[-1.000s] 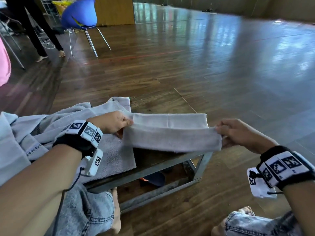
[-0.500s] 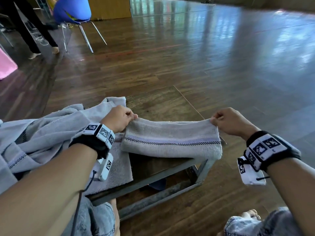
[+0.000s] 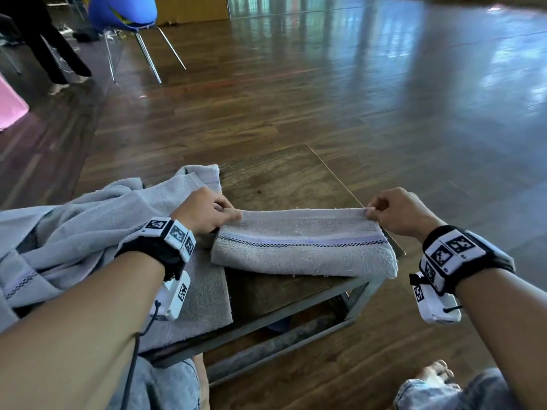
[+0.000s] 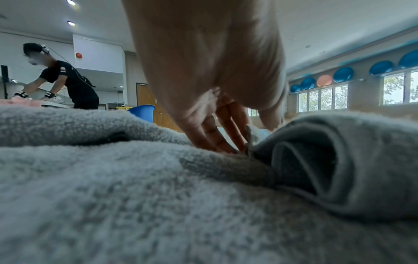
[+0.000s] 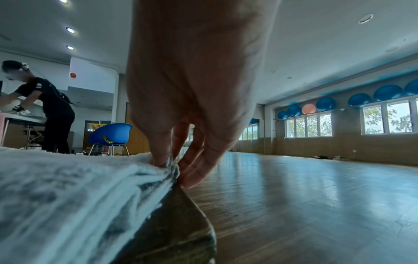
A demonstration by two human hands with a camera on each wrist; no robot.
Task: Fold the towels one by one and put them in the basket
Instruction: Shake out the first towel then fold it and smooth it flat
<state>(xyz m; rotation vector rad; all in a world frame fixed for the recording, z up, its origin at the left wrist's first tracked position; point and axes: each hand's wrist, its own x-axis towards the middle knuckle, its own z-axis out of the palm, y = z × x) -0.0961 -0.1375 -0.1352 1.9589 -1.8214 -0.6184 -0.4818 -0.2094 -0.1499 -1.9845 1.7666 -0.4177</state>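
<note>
A grey towel [image 3: 302, 250] with a checkered stripe lies folded into a long band across the small wooden table [image 3: 281, 184]. My left hand [image 3: 233, 215] pinches its far left corner, and my right hand [image 3: 370, 211] pinches its far right corner. In the right wrist view the thumb and fingers [image 5: 158, 159] clamp the stacked towel layers [image 5: 68, 187] at the table's edge. The left wrist view shows my fingers [image 4: 217, 137] down on the towel's open folded end [image 4: 316, 160]. No basket is in view.
A heap of unfolded grey towels [image 3: 74, 232] covers the table's left side and my lap. The table's right edge [image 3: 393, 247] drops to a wooden floor. A blue chair [image 3: 124, 13] and a person's legs [image 3: 50, 45] stand far back left.
Both hands carried the towel's near edge up and over to the far side and lowered it, so the fold now lies flat on the table with the striped face up.
</note>
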